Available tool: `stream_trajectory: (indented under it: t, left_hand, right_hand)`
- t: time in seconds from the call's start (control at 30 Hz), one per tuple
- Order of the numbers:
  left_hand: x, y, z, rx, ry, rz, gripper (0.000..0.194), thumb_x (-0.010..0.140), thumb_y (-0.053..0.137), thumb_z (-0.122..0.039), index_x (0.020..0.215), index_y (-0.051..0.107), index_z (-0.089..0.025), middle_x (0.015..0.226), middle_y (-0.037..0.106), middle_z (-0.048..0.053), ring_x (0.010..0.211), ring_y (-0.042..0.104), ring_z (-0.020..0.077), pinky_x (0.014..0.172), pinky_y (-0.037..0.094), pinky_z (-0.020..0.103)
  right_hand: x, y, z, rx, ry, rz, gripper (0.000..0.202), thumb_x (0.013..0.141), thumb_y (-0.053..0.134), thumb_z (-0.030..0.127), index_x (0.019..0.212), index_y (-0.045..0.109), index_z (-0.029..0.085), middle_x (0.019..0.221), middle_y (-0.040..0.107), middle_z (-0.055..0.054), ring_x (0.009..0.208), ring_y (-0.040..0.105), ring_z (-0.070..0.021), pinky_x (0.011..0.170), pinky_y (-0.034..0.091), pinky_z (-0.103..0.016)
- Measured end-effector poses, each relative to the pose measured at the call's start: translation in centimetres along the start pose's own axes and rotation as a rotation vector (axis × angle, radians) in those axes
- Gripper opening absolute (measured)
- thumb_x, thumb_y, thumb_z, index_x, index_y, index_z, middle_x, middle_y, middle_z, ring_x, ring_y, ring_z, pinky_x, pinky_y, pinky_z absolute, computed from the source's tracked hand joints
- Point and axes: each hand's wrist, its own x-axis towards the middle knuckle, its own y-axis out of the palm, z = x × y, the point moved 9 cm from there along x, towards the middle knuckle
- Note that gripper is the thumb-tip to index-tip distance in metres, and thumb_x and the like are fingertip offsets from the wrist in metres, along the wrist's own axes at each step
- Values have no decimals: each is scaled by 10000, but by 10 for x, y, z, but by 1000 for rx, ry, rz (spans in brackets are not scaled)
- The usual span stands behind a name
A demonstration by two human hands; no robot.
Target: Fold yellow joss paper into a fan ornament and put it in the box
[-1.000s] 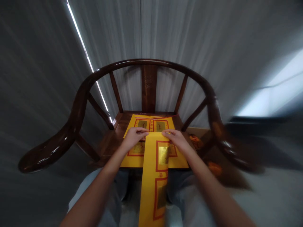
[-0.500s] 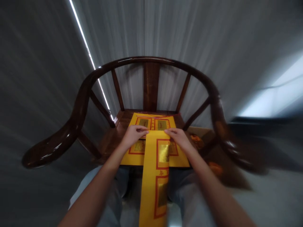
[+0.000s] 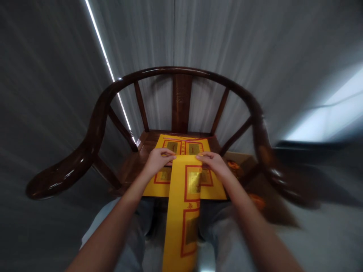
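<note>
A long yellow paper [image 3: 177,211] with red frames and gold patches hangs toward me, its right side curled or folded over. My left hand [image 3: 159,161] pinches its upper left corner between thumb and fingers. At the upper right corner, my right hand [image 3: 212,161] pinches the same sheet. Beneath both hands, more yellow printed paper [image 3: 217,190] lies flat on the wooden chair seat [image 3: 144,147]. Thin pinkish-red strands [image 3: 184,139] lie across its far edge.
The chair's dark curved armrest [image 3: 96,124] wraps around the seat on both sides. A brown box [image 3: 245,160] with orange items stands low at the right. Grey panelled wall [image 3: 147,37] rises behind the chair.
The held paper has shifted slightly to the left, and my left hand has moved a little left with it. Both hands still pinch its corners.
</note>
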Motion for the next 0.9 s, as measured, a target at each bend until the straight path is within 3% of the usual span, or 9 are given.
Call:
stream_trajectory:
  t: [0.23, 0.47, 0.63, 0.73, 0.9]
  left_hand:
    - [-4, -6, 2, 2, -39, -36, 189, 594, 852, -203, 712, 720, -135, 627, 681, 9, 565, 657, 135, 575, 621, 265]
    - [-4, -4, 3, -63, -79, -20, 333, 587, 868, -239, 858, 705, -134, 746, 718, 22, 624, 685, 139, 578, 618, 257]
    - [-12, 10, 26, -40, -282, 136, 358, 566, 886, -310, 807, 697, -125, 695, 726, 50, 610, 691, 151, 592, 598, 249]
    - [-21, 21, 33, -71, -325, 236, 360, 553, 887, -342, 773, 701, -127, 726, 740, 67, 620, 699, 154, 612, 592, 251]
    - [-24, 23, 33, -73, -319, 222, 344, 533, 892, -327, 741, 698, -134, 691, 728, 49, 591, 686, 150, 588, 580, 253]
  right_hand:
    - [-4, 1, -6, 44, 72, 55, 286, 582, 849, 360, 771, 756, 166, 804, 748, -66, 721, 690, -190, 713, 563, -308]
    - [-2, -9, 5, 13, -34, -121, 314, 546, 852, 395, 740, 757, 167, 779, 748, -67, 774, 702, -230, 722, 567, -339]
    - [-3, -14, 5, 28, -40, -149, 330, 544, 853, 401, 748, 755, 161, 771, 745, -70, 761, 700, -226, 702, 575, -335]
    - [-5, -17, 5, 48, -28, -167, 301, 569, 845, 387, 757, 753, 171, 774, 744, -63, 742, 698, -217, 680, 577, -328]
    - [-9, -14, 2, 134, 30, -157, 276, 583, 837, 359, 771, 748, 179, 799, 750, -67, 713, 695, -208, 658, 576, -320]
